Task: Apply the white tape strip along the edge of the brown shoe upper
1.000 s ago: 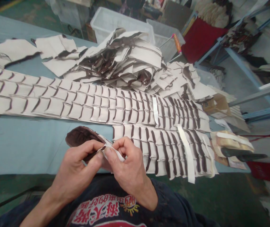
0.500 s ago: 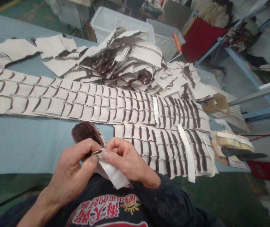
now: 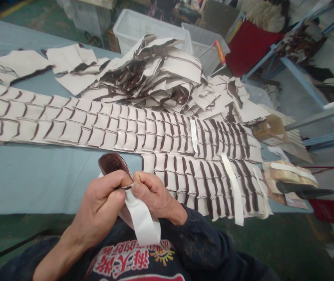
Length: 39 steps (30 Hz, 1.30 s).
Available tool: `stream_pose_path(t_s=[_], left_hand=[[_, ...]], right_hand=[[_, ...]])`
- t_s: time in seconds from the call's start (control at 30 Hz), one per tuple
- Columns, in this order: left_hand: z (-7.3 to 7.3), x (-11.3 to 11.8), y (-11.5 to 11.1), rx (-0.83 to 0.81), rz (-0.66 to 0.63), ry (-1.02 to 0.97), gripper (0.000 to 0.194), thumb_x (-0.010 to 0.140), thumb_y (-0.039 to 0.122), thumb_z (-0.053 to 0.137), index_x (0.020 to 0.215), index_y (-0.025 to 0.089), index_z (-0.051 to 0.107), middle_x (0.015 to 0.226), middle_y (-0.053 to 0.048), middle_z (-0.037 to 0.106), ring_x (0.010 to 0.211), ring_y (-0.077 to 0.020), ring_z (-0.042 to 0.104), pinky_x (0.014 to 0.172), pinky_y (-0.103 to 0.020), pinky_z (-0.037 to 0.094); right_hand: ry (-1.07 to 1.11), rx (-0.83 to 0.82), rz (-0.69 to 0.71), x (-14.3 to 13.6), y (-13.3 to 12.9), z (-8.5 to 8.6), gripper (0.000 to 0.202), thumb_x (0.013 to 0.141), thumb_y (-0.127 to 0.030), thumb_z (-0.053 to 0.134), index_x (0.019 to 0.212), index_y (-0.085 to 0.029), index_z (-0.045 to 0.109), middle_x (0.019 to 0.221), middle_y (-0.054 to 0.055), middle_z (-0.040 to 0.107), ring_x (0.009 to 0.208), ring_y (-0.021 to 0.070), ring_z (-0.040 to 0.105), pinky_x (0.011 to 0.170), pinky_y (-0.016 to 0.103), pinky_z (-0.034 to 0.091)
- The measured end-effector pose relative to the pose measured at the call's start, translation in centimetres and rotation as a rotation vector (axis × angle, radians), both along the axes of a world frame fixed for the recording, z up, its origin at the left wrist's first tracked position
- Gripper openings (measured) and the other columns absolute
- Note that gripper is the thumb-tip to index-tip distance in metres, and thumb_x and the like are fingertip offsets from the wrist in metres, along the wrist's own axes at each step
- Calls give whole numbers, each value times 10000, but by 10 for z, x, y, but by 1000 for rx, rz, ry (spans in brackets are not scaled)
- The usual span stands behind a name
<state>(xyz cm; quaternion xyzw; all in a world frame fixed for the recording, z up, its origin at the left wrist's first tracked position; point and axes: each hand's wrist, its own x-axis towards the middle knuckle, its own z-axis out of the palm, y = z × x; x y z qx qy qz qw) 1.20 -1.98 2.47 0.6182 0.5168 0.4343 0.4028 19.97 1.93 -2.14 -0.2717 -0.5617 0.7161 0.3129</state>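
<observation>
Brown piece [image 3: 112,162] – white strip [image 3: 141,218] hanging, pinched

The table [image 3: 32,183] is pale blue. The laid-out pieces [image 3: 102,125] are off-white, edged with dark brown stripes. The held piece [image 3: 112,163] is dark brown; the strip [image 3: 141,220] hanging from it is white. The bins [image 3: 149,27] are clear white, the roller handle [image 3: 219,52] orange, the cloth [image 3: 250,47] behind red.

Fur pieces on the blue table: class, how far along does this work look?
Done: rows of pieces lie taped edge to edge. In hand: left hand and right hand pinch a brown piece, white strip hanging. Left: the loose heap.
</observation>
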Motion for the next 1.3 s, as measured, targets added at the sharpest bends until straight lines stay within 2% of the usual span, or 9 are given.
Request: stream_pose_path(t_s=[0.13, 0.23, 0.43, 0.53, 0.63, 0.8, 0.9, 1.0, 1.3], left_hand=[[4, 7, 2, -53, 23, -46, 270, 921, 275, 541, 654, 275, 580, 596, 77, 528, 521, -140, 512, 498, -240, 441], [1, 7, 4, -86, 10, -66, 258, 902, 290, 528, 645, 281, 546, 614, 68, 520, 545, -144, 517, 510, -237, 458], [1, -13, 16, -143, -95, -59, 225, 891, 290, 569, 671, 264, 606, 596, 66, 573, 526, -144, 517, 498, -242, 437], [9, -23, 19, -138, -181, -43, 243, 946, 265, 595, 714, 252, 663, 625, 63, 632, 542, -145, 553, 509, -238, 433], [21, -27, 19, -112, -262, 27, 265, 999, 233, 590, 768, 248, 720, 658, 67, 682, 559, -142, 600, 527, -228, 444], [34, -24, 15, 32, -253, 140, 305, 1041, 171, 583, 864, 258, 815, 715, 86, 749, 590, -125, 647, 565, -218, 462], [35, -22, 9, 38, -243, 202, 311, 1063, 182, 563, 909, 263, 821, 730, 92, 769, 599, -128, 677, 588, -221, 489], [36, -21, 4, 52, -195, 240, 263, 1075, 217, 580, 917, 262, 786, 703, 97, 750, 574, -133, 647, 566, -233, 473], [19, -24, -2, 151, -144, 233, 203, 1092, 196, 618, 986, 283, 767, 757, 90, 757, 582, -143, 669, 548, -241, 488]], right_hand=[[-115, 318, -107, -2, -2, -9, 556, 1235, -670, 551, 837, -312, 401, 734, -67, 423, 658, 160, 426, 657, 340, 362], [-204, 524, -173, -1, -1, -13, 465, 1228, -538, 474, 832, -321, 361, 737, -40, 461, 659, 178, 475, 678, 356, 394], [-347, 544, -287, 17, 9, -8, 282, 1200, -449, 572, 962, -298, 570, 789, -28, 624, 702, 191, 601, 720, 334, 485], [-287, 554, -387, 30, 17, 3, 275, 1184, -528, 669, 1217, -256, 693, 1016, 45, 824, 913, 231, 784, 875, 361, 631], [-194, 699, -279, 33, 29, 18, 439, 1103, -577, 790, 1383, -244, 734, 1325, 129, 885, 1219, 294, 828, 1091, 459, 663], [-255, 917, -66, 26, 43, 39, 339, 1091, -563, 790, 972, -264, 684, 839, -16, 717, 810, 213, 667, 1020, 455, 579], [-334, 874, 18, 25, 42, 50, 417, 1090, -545, 761, 847, -281, 546, 724, -70, 528, 691, 168, 520, 795, 374, 431], [-390, 699, 123, 27, 38, 62, 401, 1089, -505, 765, 862, -277, 525, 737, -80, 503, 675, 144, 478, 710, 344, 313], [-285, 292, 164, 23, 30, 66, 303, 1026, -444, 759, 862, -273, 569, 760, -80, 521, 674, 137, 477, 640, 290, 358]])
